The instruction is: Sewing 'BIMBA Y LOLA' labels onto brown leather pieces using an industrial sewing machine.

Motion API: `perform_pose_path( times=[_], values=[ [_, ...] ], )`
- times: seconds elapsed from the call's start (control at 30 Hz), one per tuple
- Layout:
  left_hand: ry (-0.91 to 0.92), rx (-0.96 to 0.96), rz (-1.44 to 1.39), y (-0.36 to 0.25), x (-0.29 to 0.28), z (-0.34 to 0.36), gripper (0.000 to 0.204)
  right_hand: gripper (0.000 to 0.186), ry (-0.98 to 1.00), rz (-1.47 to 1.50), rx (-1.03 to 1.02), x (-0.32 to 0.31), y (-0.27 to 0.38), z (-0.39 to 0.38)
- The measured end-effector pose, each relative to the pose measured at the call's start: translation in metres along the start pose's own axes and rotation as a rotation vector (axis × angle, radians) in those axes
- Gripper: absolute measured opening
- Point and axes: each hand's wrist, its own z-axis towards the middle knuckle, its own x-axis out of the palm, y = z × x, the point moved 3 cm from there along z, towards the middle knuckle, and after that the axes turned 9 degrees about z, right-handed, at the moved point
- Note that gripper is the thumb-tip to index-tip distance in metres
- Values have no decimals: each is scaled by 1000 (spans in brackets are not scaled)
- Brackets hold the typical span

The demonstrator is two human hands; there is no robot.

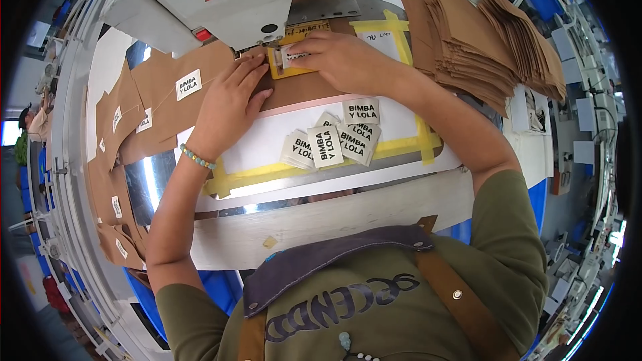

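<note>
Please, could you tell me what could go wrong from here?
The right hand and left hand are close to the sewing machine; they might get hurt if it runs. The white label at the right fingertips could shift crooked. The loose labels overlap and might get brushed aside.

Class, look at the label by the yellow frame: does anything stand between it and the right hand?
Nothing visible does: the right hand has its fingertips at the label, over the yellow frame.

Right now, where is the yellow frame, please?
In the head view, the yellow frame lies upper centre, slightly left, on brown material, just below the sewing machine, partly under the right hand.
</note>
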Motion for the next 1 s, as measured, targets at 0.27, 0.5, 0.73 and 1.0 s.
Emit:
perform_pose_path(
  times=[0.27, 0.5, 0.73, 1.0],
  values=[
    [11, 16, 34, -2, -4, -1, 43, 40, 0, -33, -3, 0, 3, 0],
    [14, -52, -60, 11, -15, -11, 44, 40, -25, -43, 32, 2, -9, 9],
    [16, -78, -3, 25, -24, -12, 41, 40, -31, -83, 38, 3, -20, 17],
    [35, -79, -22, 23, -18, -14, 40, 38, -2, 139, 121, -17, -3, 0]
  ],
)
